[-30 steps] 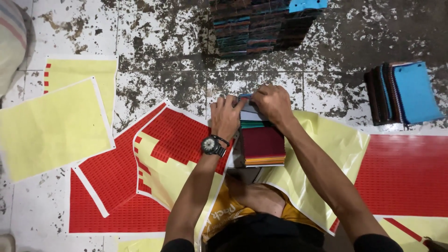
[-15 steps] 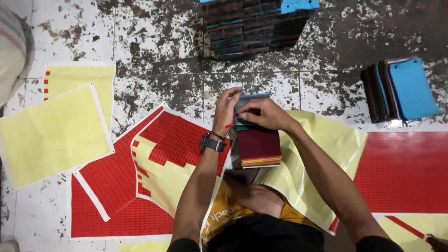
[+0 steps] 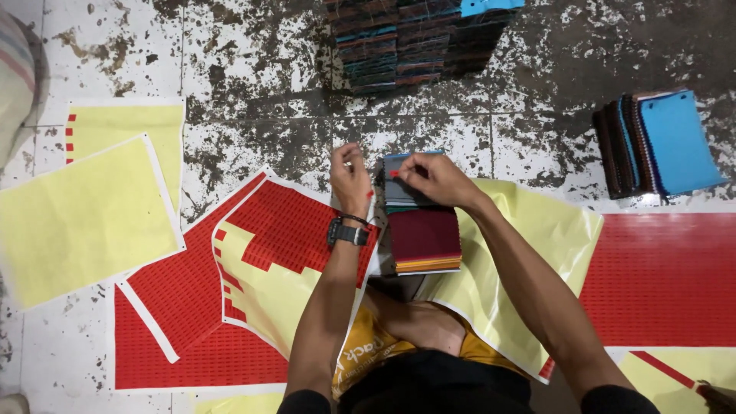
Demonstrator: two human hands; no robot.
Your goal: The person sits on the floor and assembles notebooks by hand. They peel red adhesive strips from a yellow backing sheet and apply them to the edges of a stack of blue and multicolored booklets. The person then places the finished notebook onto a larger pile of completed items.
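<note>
Head view shows a stack of fabric swatches (image 3: pixel 422 230) at centre frame, dark red on top, lying on the floor just above the person's knees. Right hand (image 3: pixel 433 178) pinches a small red sticker (image 3: pixel 394 174) over the stack's upper end. Left hand (image 3: pixel 350 178) (a black watch (image 3: pixel 346 232) on its wrist) hovers beside it, fingers loosely curled. Red and yellow sticker sheets (image 3: pixel 261 253) spread around; another swatch pile (image 3: pixel 659 142) sits upper right.

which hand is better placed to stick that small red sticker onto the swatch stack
Right, probably. The right hand pinches the small red sticker directly over the swatch stack. The left hand is raised beside the stack's left edge, near the red sticker sheet, fingers apparently empty.
</note>
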